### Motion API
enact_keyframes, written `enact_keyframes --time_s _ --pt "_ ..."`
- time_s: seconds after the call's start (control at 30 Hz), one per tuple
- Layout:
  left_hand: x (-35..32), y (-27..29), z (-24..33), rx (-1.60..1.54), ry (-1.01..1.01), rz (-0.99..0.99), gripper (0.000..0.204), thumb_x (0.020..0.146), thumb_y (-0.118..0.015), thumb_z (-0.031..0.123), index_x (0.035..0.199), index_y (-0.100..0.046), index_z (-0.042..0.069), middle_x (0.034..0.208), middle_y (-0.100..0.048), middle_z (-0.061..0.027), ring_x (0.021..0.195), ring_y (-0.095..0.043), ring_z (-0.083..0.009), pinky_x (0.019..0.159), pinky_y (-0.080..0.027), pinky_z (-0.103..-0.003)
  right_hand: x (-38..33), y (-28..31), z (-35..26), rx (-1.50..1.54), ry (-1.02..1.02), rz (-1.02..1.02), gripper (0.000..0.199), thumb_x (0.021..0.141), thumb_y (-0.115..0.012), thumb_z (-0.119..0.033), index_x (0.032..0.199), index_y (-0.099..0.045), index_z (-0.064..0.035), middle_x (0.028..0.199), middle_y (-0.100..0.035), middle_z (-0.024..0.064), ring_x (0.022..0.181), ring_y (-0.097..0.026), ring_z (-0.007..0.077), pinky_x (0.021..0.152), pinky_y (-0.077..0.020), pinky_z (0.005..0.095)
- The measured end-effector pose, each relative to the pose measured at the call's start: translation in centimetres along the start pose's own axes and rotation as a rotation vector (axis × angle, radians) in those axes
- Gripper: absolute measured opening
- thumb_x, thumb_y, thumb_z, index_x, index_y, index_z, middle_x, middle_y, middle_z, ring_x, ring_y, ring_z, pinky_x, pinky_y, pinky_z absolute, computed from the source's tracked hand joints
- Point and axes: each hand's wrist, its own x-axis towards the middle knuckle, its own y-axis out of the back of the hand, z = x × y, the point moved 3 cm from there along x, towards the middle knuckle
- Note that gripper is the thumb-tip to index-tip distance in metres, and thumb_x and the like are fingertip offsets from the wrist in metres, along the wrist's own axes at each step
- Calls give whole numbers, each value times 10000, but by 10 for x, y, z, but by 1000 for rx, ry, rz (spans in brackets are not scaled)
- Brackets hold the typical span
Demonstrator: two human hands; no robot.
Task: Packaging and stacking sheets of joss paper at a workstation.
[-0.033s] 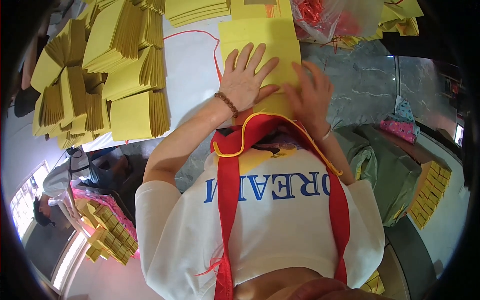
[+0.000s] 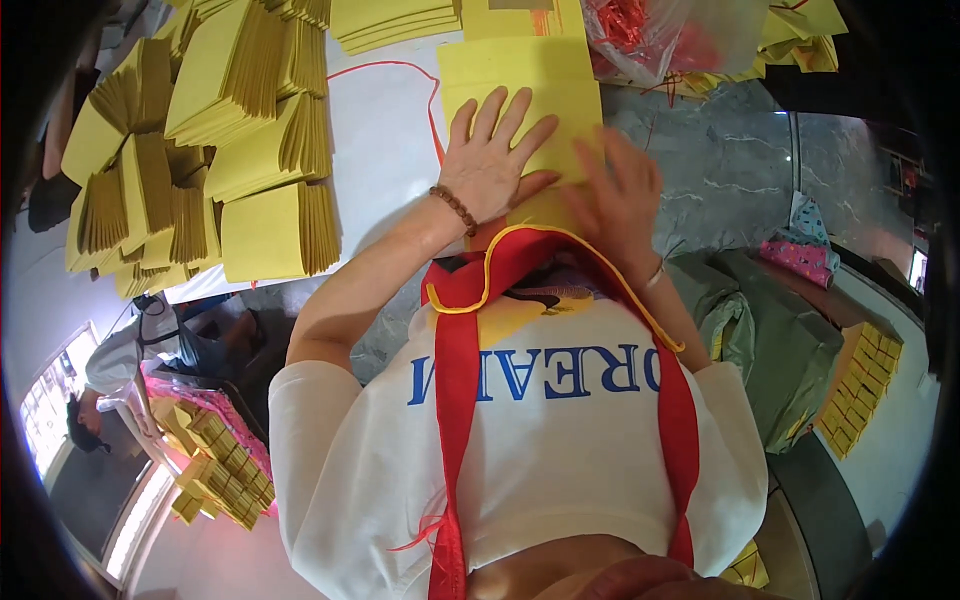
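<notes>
My left hand [image 2: 492, 160] lies flat with its fingers spread on yellow paper sheets [image 2: 520, 75], and a brown bead bracelet [image 2: 455, 208] circles its wrist. Beside it, at the right edge of the paper, is my right hand [image 2: 622, 195], its fingers stretched out and smeared by motion. I see nothing held in it. Whether its fingertips touch the paper I cannot tell. A red cord [image 2: 385, 64] runs over the white tabletop [image 2: 380, 130] to my left hand. The near end of the paper is partly hidden by my hands and the red apron neckband [image 2: 520, 245].
Folded yellow paper bundles [image 2: 225, 75] pile up at the left of the table. A clear plastic bag [image 2: 650, 40] with red contents sits at the far right. Green-grey sacks [image 2: 780, 350] stand at the right. At the lower left are a person [image 2: 150, 345] and bundled yellow stacks [image 2: 215, 460].
My right hand has shifted slightly, its fingers moving a little to the left over the paper's edge. My left hand stays in place.
</notes>
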Motion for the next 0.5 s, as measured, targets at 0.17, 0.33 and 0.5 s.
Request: enact_keyframes --time_s 0.17,0.33,0.5 --pt "2 3 -2 -4 -18 25 586 780 -604 438 1276 -451 167 1351 -360 -149 1230 -334 -349 986 -260 -485 -21 -20 9 -174 214 -203 578 870 -489 -423 1348 -385 -115 1418 -343 39 1331 -273 232 1064 -66 553" --pt "-2 11 -5 -107 -162 -58 595 748 -633 369 1242 -474 77 1326 -392 -165 1165 -385 -330 923 -318 -460 -17 -17 8 -144 212 -255 589 888 -451 -424 1369 -345 -101 1451 -281 46 1352 -215 238 1073 -85 532" --pt "-2 -5 23 353 -162 28 538 736 -579 283 1187 -499 1 1162 -502 -245 980 -506 -327 776 -424 -410 -11 -1 20 249 65 -265 487 918 -419 -361 1308 -436 -71 1357 -423 94 1292 -337 254 1068 -196 438"
